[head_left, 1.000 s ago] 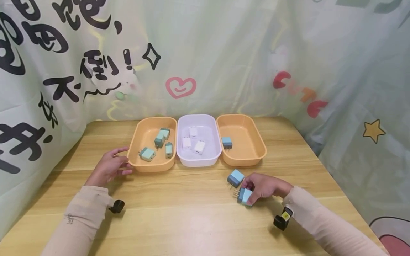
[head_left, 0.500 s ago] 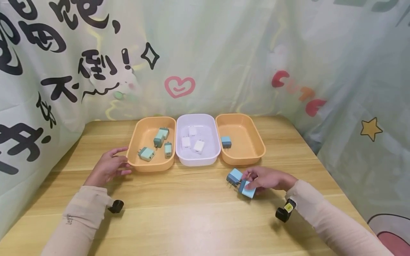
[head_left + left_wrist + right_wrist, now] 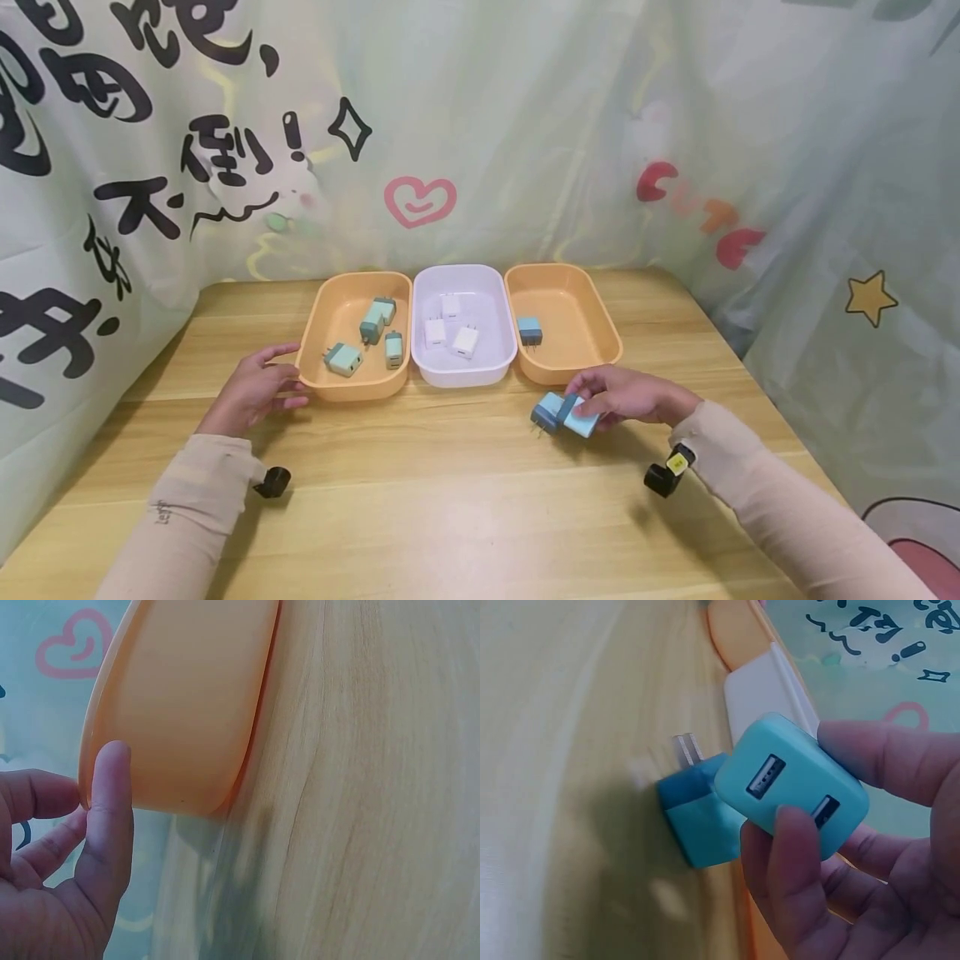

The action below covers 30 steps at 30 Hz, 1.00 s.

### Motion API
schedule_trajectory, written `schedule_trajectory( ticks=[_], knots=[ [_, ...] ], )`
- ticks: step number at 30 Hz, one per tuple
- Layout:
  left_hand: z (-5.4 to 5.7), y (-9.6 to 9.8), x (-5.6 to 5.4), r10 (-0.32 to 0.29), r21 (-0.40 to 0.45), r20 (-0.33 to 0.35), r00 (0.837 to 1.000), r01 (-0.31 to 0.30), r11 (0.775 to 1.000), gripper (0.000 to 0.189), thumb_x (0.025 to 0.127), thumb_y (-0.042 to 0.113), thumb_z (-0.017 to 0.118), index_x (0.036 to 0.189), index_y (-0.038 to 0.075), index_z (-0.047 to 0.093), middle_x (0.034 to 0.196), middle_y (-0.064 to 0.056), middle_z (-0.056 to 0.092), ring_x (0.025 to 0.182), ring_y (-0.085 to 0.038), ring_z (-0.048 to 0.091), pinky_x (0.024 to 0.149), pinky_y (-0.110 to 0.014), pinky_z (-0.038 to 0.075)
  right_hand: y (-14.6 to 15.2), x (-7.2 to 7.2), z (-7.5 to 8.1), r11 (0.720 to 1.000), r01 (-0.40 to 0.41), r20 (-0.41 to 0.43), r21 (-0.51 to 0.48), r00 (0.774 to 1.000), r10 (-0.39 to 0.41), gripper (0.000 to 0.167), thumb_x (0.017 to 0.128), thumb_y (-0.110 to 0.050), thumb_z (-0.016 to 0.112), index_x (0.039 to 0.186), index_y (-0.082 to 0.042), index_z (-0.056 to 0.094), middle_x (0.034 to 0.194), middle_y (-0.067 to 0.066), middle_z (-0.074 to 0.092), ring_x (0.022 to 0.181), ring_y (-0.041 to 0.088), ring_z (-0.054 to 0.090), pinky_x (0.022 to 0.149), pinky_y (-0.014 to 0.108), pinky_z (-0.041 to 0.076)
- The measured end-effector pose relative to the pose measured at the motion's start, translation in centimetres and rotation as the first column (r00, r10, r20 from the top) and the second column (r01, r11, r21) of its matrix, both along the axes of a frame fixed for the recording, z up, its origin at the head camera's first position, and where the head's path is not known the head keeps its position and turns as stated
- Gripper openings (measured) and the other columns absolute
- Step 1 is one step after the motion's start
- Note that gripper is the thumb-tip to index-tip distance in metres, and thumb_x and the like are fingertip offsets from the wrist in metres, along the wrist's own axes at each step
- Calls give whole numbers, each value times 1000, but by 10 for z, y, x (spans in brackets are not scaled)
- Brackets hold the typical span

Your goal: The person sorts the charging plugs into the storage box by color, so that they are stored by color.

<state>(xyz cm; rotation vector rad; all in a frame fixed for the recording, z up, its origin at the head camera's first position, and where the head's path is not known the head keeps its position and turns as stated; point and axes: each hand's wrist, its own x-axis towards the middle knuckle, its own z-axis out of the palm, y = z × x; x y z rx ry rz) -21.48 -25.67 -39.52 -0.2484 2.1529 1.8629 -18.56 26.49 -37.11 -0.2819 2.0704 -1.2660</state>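
Note:
My right hand (image 3: 626, 396) pinches a blue USB wall charger (image 3: 581, 415) between thumb and fingers. In the right wrist view this charger (image 3: 791, 784) shows its two USB ports. Beside it a second blue charger (image 3: 547, 412) lies on the table, its metal prongs (image 3: 688, 748) showing in the right wrist view. My left hand (image 3: 258, 390) touches the near left edge of the left orange tray (image 3: 352, 387), its fingers spread. The right orange tray (image 3: 581, 367) contains one blue charger (image 3: 529, 331), at its left side.
Between the orange trays stands a white tray (image 3: 465, 377) with several white chargers (image 3: 465, 342). Several green chargers (image 3: 345, 359) lie in the left orange tray. A printed curtain (image 3: 525, 125) hangs behind the wooden table (image 3: 450, 500).
My right hand has picked up the blue charger and moved it towards the trays, turning it slightly. The left hand stays at the left tray's edge.

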Motion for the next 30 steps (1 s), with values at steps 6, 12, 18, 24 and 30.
schedule_trajectory(
  ticks=[6,12,18,24,30],
  knots=[
    [2,1,1,5,1,3,1000,-5,1000,60,98,0,41,154,5,19,125,-22,37,82,-16,57,78,-36,60,-3,-10,10,1000,26,11,-13,1000,-26,32,89,-8,67,114,5,52,93,12,57,80,22,60,70,36,57],
    [1,1,1,6,6,8,1000,-6,1000,60,98,1,41,154,5,20,126,-23,38,81,-16,58,78,-36,60,-5,-19,18,998,62,8,-17,998,-61,34,90,-8,66,117,5,50,98,14,57,81,23,60,70,35,57],
    [1,0,0,7,15,12,1000,-7,1000,59,98,1,40,154,5,20,125,-24,40,81,-16,59,79,-37,60,-5,-29,24,997,81,2,-14,997,-81,34,91,-9,65,118,5,50,99,14,56,78,24,60,67,31,57],
    [1,0,0,10,20,15,1000,-10,1000,60,98,1,41,154,4,20,123,-23,43,81,-17,59,79,-37,60,-7,-40,29,994,108,7,-20,994,-108,36,92,-9,63,122,5,47,102,15,53,81,23,60,69,31,58],
    [2,0,0,10,17,13,1000,-10,1000,60,98,1,41,154,4,20,123,-24,41,81,-17,59,80,-37,60,-6,-52,31,992,115,-3,-59,993,-115,35,94,-5,59,123,7,44,102,14,53,81,22,63,79,39,59]
  ],
)
